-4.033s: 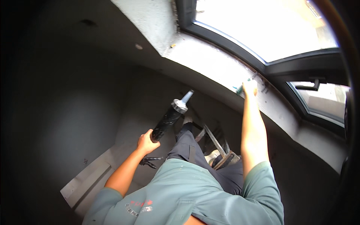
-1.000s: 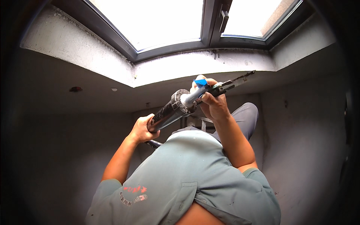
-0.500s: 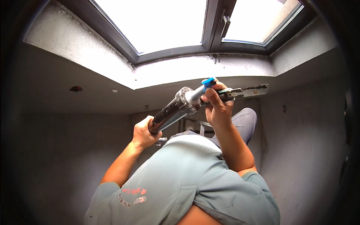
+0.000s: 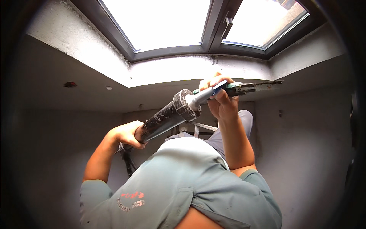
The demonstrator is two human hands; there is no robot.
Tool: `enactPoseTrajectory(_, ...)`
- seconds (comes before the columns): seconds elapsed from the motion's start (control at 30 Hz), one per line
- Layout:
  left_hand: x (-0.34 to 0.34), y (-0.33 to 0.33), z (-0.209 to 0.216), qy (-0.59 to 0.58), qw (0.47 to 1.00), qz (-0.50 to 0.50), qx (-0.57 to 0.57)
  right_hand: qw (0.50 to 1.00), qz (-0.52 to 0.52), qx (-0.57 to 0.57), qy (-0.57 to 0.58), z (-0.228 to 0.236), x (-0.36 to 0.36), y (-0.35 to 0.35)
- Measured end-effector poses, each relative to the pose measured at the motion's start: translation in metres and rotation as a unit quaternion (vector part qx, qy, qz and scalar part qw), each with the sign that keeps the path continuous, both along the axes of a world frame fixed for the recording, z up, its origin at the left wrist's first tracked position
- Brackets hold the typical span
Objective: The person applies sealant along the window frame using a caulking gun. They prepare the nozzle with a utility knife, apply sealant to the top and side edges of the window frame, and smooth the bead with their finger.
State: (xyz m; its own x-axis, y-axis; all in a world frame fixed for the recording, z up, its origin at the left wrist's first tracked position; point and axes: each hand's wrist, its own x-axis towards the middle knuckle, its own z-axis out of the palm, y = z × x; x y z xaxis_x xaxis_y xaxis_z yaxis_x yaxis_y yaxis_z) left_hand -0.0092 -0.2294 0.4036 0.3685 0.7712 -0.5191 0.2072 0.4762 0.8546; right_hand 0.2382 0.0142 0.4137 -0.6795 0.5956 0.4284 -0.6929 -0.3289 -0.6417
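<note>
Keeping the gun (image 4: 162, 119) braced in the left hand (image 4: 129, 133) should help control at the nozzle (image 4: 202, 96), with fingers kept clear of the blade tool (image 4: 244, 89). The left hand wraps the gun's rear; the right hand (image 4: 223, 103) curls round the tool and seems to pinch the nozzle's tip. The gun slants below the window (image 4: 213, 34): black barrel, pale smears, scuffed collar, grey nozzle.

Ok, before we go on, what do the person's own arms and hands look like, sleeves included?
The left hand and right hand are both ungloved, with nothing visible around either wrist. The left forearm and right forearm are bare. The left sleeve and right sleeve are short, grey-green, and match the shirt.
</note>
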Motion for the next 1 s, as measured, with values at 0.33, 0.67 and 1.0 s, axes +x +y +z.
enactPoseTrajectory(0.33,0.017,-0.004,0.023,0.182,0.973,0.129,0.053,0.989,-0.091,-0.109,-0.042,0.011,0.004,0.003)
enactPoseTrajectory(0.67,0.041,-0.01,-0.017,0.501,0.773,0.284,0.265,0.939,-0.203,-0.127,-0.247,0.008,-0.014,0.014)
enactPoseTrajectory(1.0,0.031,-0.024,-0.037,0.555,0.74,0.283,0.253,0.922,-0.126,-0.119,-0.348,-0.015,-0.024,0.035)
